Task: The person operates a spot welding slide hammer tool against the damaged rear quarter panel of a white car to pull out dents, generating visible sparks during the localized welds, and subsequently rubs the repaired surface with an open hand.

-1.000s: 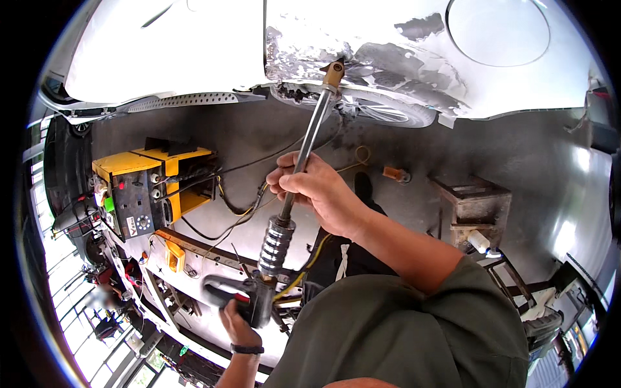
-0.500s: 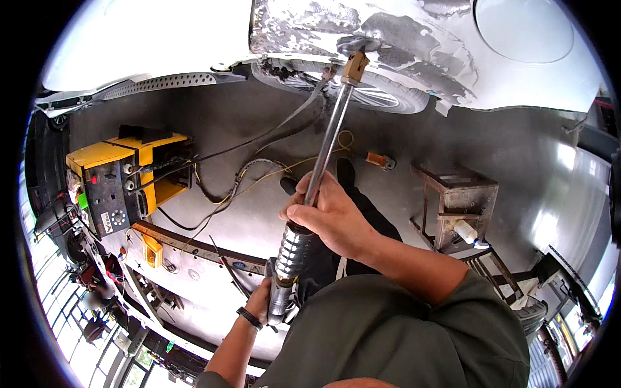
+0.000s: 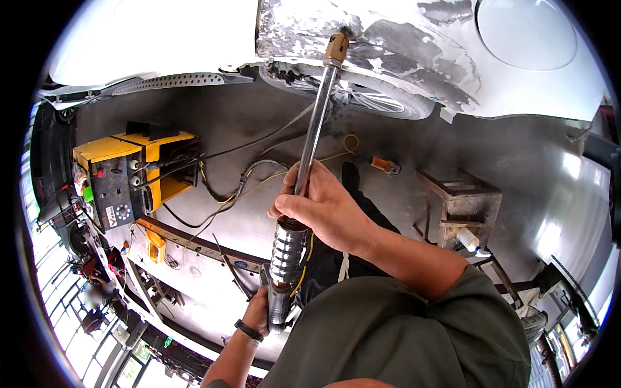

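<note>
My right hand (image 3: pixel 333 213) is closed round a slide-hammer puller's steel shaft (image 3: pixel 318 118), just at the top of its ridged chrome weight (image 3: pixel 286 251). My left hand (image 3: pixel 258 309) grips the puller's rear handle (image 3: pixel 279 306) lower down. The brass head (image 3: pixel 336 49) at the far end meets the white car body panel (image 3: pixel 543 90), on a patchy grey sanded area (image 3: pixel 407 52) above the wheel arch. The car's wheel (image 3: pixel 388 100) shows under the panel, partly behind the shaft. Whether the tip is fixed to the metal I cannot tell.
A yellow-and-black machine (image 3: pixel 119 181) with cables stands at left. An orange hand tool (image 3: pixel 386 165) lies on the floor (image 3: pixel 362 142). A rusty metal stool (image 3: pixel 466 207) with a white bottle stands right. A long steel frame (image 3: pixel 191 238) with parts lies lower left, with clutter beyond.
My right hand has moved down the shaft toward the weight. The puller's rear has turned and swung slightly, and my left hand with it. The view shifted a little between frames.
</note>
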`<state>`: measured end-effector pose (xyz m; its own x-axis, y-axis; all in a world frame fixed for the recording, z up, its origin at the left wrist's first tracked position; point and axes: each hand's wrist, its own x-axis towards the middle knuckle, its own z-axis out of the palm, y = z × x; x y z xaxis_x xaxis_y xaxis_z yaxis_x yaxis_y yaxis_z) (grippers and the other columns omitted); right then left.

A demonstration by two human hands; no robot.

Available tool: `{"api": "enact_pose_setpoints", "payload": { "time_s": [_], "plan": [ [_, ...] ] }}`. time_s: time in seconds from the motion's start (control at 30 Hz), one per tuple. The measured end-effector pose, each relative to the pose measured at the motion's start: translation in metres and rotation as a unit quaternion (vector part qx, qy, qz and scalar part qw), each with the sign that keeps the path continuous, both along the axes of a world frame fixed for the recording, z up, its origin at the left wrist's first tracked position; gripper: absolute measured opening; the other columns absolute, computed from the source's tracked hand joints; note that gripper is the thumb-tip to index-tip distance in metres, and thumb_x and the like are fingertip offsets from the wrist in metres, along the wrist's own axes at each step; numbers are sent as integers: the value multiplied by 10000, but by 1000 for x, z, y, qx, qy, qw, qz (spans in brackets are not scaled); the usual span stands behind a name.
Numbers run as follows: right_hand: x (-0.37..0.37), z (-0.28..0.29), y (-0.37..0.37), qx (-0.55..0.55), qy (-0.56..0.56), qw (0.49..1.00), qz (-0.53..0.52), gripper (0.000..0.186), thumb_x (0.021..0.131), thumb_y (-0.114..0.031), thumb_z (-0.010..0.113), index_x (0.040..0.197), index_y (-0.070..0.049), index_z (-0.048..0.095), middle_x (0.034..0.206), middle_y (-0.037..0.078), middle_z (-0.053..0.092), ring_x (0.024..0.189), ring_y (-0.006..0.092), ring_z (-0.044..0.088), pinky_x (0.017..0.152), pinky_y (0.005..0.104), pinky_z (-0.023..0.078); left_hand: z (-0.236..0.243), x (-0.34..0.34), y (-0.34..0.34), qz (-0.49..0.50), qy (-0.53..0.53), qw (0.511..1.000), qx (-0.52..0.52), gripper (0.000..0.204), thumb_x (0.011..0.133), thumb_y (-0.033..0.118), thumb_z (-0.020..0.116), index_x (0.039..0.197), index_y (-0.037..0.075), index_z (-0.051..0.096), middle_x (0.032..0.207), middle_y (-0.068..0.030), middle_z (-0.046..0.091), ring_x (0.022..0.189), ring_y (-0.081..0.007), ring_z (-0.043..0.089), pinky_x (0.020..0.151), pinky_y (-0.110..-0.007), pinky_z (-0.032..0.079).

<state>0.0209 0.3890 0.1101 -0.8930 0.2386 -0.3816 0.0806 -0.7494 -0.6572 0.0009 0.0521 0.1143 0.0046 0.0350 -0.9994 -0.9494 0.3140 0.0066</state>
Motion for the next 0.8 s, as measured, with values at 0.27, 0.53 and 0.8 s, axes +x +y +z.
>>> {"api": "enact_pose_setpoints", "payload": {
  "time_s": [0.27,0.53,0.8],
  "plan": [
    [-6,-4,-10,-86,27,995,-36,241,971,-138,624,1065,-49,420,853,76,583,822,140,610,771,328,516,25,-13,8,-48,-44,998,-5,350,1052,236,421,1244,34,633,1050,-91,731,907,-191,722,813,-325,603],
    [-25,-16,-40,-239,101,964,-51,258,980,-203,680,1093,-17,543,827,81,620,747,190,670,706,351,583,36,-26,16,-121,-7,993,4,669,1024,605,356,1223,41,656,890,-70,761,698,-169,739,620,-313,628],
    [-40,-3,2,-104,42,984,-137,281,976,-231,671,1116,-16,556,766,84,630,648,176,659,592,340,575,22,-47,-18,-83,-63,994,22,567,1048,487,347,1226,41,649,1011,-111,743,844,-212,724,750,-340,599]
  ]
}}
